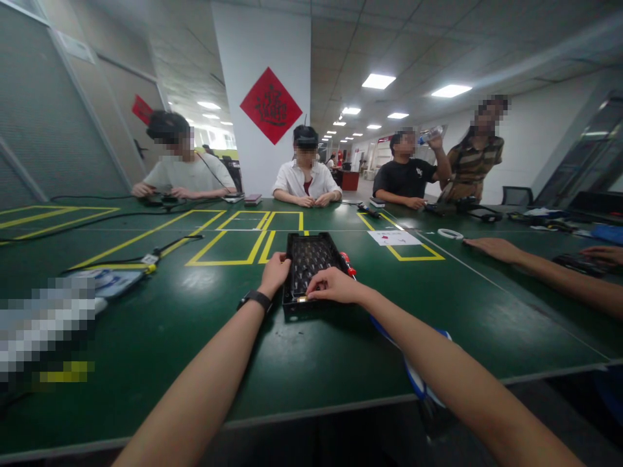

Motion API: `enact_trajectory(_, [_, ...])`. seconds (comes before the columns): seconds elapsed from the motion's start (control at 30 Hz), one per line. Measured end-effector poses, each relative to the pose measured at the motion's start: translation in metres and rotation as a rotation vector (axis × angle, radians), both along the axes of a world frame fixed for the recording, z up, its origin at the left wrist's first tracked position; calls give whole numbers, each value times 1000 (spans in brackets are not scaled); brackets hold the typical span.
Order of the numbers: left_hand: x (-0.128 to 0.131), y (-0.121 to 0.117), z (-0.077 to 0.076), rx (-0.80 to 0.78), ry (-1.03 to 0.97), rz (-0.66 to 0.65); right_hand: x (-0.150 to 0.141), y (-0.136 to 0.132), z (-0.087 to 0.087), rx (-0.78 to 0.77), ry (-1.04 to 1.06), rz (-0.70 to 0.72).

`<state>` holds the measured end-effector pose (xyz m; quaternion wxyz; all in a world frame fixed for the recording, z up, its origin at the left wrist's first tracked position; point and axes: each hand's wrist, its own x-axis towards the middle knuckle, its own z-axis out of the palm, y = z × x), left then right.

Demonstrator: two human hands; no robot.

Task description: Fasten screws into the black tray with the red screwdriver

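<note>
My left hand [275,275] clasps the black tray [294,308]; my right hand [335,285] arches over its near end, finger closure unclear.

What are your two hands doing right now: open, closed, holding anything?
Left hand: partly curled at the left edge of the black tray; grip unclear.
Right hand: fingertips together at a small pale piece; can't tell whether it's held.
</note>
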<state>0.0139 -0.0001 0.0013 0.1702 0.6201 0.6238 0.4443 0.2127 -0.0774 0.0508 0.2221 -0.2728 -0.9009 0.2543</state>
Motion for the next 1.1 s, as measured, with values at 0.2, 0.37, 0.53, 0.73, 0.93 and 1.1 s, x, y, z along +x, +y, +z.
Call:
enact_trajectory(0.2, [0,0,-1,-17,2,14,1,-2,3,12,29,-13])
enact_trajectory(0.37, [1,-4,3,-14,3,7,0,-1,1,3,-4,-13])
enact_trajectory(0.53, [2,-7,7,-25,2,12,-1,-1,-2,-13,27,-32])
enact_trajectory(0.73, [1,-5,4,-17,-2,13,0,0,-2,1,31,-8])
enact_trajectory(0.93, [2,-5,4,-21,24,19,1,-4,2,12,28,-5])
enact_trajectory(1.1, [3,-7,6,-29,4,20,1,-5,3,-14,27,-22])
